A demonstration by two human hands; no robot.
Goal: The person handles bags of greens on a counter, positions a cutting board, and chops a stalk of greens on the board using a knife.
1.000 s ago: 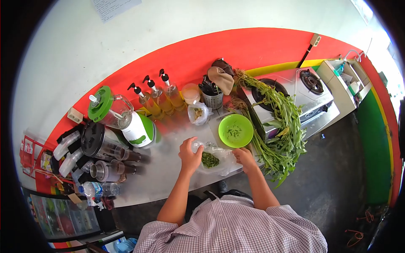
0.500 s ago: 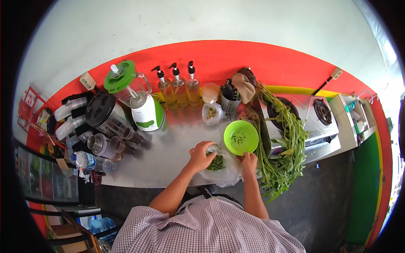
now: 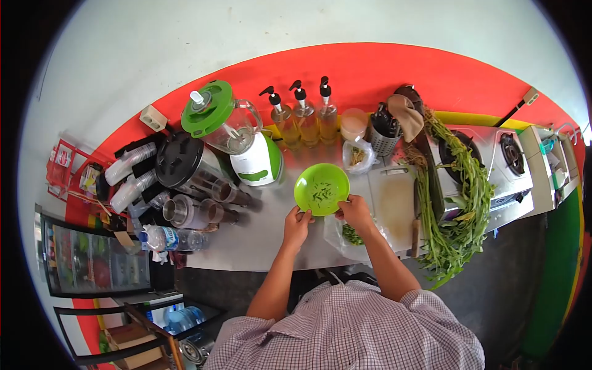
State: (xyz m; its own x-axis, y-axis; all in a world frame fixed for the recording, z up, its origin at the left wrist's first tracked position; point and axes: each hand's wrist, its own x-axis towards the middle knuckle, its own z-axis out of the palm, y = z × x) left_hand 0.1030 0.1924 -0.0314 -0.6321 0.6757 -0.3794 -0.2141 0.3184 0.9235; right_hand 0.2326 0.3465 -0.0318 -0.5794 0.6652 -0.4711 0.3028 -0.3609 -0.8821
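A lime-green bowl [image 3: 303, 196] with bits of chopped greens [image 3: 322, 192] inside is held between both my hands. My left hand [image 3: 296, 226] pinches its near left rim. On its near right rim, the fingers of my right hand [image 3: 356, 213] are closed. Partly hidden under my right hand and forearm lies a clear plastic bag [image 3: 335, 233] with chopped greens in it. To the right, a white cutting board [image 3: 395, 191] rests on the steel counter, with a knife-like handle [image 3: 415, 237] along its right edge.
Long leafy stalks [image 3: 459, 240] drape over the stove [image 3: 493, 160] and counter edge at right. A blender [image 3: 253, 160], several pump bottles [image 3: 304, 120] and a utensil holder [image 3: 383, 142] line the back. Jugs and a water bottle [image 3: 169, 237] crowd the left.
The bowl has moved left, off the cutting board, which now shows. My left hand has gone from the plastic bag to the bowl's rim. My right hand still grips the bowl. The view has shifted.
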